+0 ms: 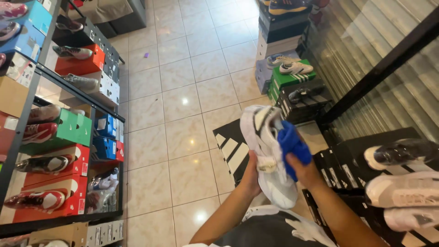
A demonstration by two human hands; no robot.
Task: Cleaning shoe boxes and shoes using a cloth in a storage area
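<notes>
- White sneaker [267,151]: held up at the centre of the view above the tiled floor [183,91], its sole side turned left and its toe toward the viewer.
- Blue cloth [291,145]: bunched against the right side of the sneaker, touching its upper.
- Left hand [252,176]: fingers wrapped around the sneaker from the left, clamped on its lower half.
- Right hand [302,171]: closed around the blue cloth, pressing it to the sneaker; the fingertips are hidden by the cloth, so the exact grip cannot be told.
- Stacked shoe boxes [292,87]: far right, green and black, each bearing a loose shoe on its lid.
- Shelf rack [59,137]: left, with red, green, blue and brown boxes, one shoe lying on most of them.
- White shoes [402,192]: near right, resting on dark boxes just beside the right forearm.
</notes>
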